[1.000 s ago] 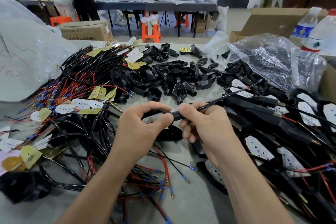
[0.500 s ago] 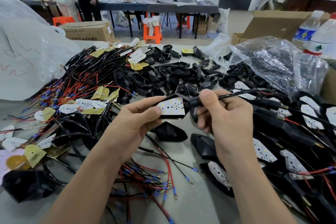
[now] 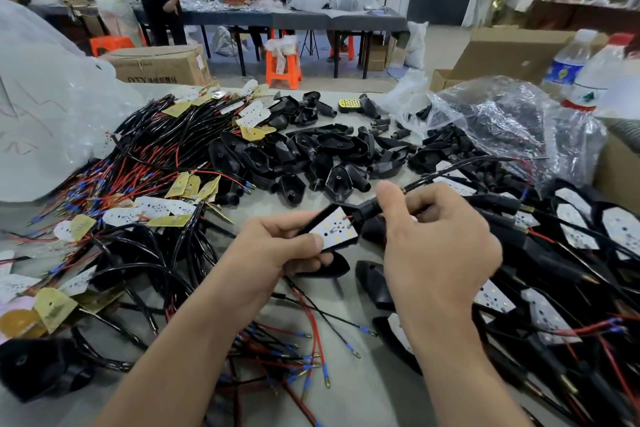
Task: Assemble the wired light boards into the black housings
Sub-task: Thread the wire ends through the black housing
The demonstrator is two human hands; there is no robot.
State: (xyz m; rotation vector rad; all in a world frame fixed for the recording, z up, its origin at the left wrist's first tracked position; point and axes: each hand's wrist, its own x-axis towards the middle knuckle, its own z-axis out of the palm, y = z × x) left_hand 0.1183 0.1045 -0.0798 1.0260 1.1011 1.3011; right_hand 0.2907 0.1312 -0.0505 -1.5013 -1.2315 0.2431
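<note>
We look down on a grey table (image 3: 367, 392) in a workshop, and it is crowded with parts. Above its middle, two hands hold one black housing (image 3: 369, 210) with one light board (image 3: 332, 229) sitting in its open face. The board is white and narrows to one end, with small yellow dots and dark holes on it. A red wire enters it near the stem of the housing. One black cable (image 3: 450, 166) comes out of the stem and runs to the right.

The left hand (image 3: 273, 250) pinches the lower edge of this housing between the thumb and the curled fingers (image 3: 311, 262). The right hand (image 3: 436, 246) pinches the stem, with the thumb on top and the fingers curled under.

Just below the held housing we count two dark shells (image 3: 374, 284) lying face down. Beyond it is a pile of empty housings (image 3: 311, 156), too many for us to count. Left of it lie wire bundles (image 3: 145, 156), black and red, with many white and yellow boards among them. Right of it are several cabled housings (image 3: 575, 225) with white boards inside. Farther to the right of it we count one clear plastic bag (image 3: 502, 121) and two water bottles (image 3: 568, 62).
</note>
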